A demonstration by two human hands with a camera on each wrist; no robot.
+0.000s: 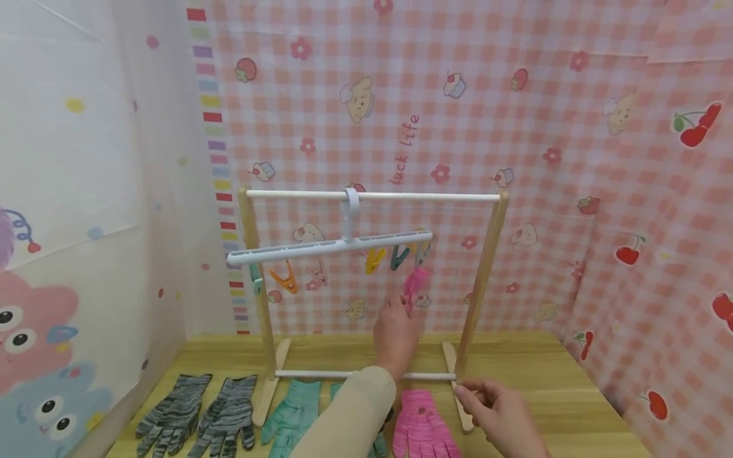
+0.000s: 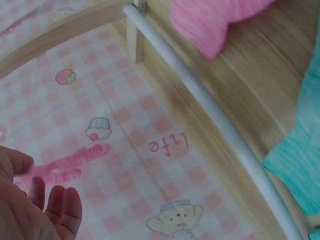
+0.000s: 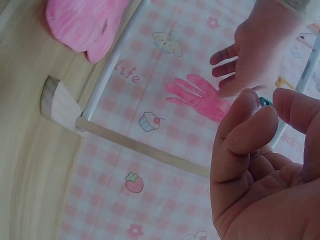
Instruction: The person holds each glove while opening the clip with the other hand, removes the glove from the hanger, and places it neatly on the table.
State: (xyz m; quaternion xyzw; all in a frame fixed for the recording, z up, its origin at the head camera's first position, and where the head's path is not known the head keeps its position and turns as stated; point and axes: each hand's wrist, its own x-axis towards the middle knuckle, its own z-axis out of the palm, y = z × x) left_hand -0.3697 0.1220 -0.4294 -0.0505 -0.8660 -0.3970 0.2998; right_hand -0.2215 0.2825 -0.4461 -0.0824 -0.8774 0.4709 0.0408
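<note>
A pink knitted glove (image 1: pixel 415 287) hangs under the right end of a white hanger (image 1: pixel 303 250). My left hand (image 1: pixel 396 331) reaches up beside this glove. In the left wrist view, a gap shows between thumb and index finger of the left hand (image 2: pixel 42 205), with the glove (image 2: pixel 70 162) behind them. The other fingers curl loosely. My right hand (image 1: pixel 498 410) is lower, by the right foot of the wooden rack (image 1: pixel 483 280). Seen from the right wrist, the right hand (image 3: pixel 265 165) has its thumb and fingertips apart, with nothing held.
Several coloured clips hang along the hanger, among them an orange clip (image 1: pixel 284 278) and a yellow clip (image 1: pixel 375 261). On the wooden table (image 1: pixel 532 381) lie grey striped gloves (image 1: pixel 226 407), teal gloves (image 1: pixel 292 410) and another pink glove (image 1: pixel 424 426). A checked cloth (image 1: pixel 487 127) hangs behind.
</note>
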